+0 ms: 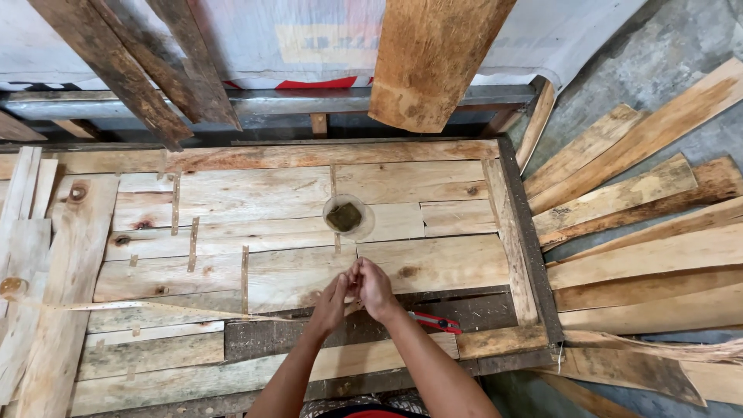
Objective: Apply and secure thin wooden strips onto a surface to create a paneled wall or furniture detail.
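Note:
My left hand (331, 303) and my right hand (376, 289) meet fingertip to fingertip over the middle of a flat panel of pale wooden planks (433, 267). The fingers of both are pinched together, and anything between them is too small or hidden to make out. A thin yellowish measuring strip (155, 308) runs from the left edge across the planks and passes under my left wrist. A red-handled tool (435, 322) lies on the dark board just right of my right forearm. A small round clear container (345, 217) with dark contents sits on the planks beyond my hands.
Loose planks (642, 232) are piled on the concrete floor to the right. More boards (31, 255) lie along the left side. Dark weathered boards (131, 70) and a wide brown plank (426, 62) lean against a sheeted wall at the back.

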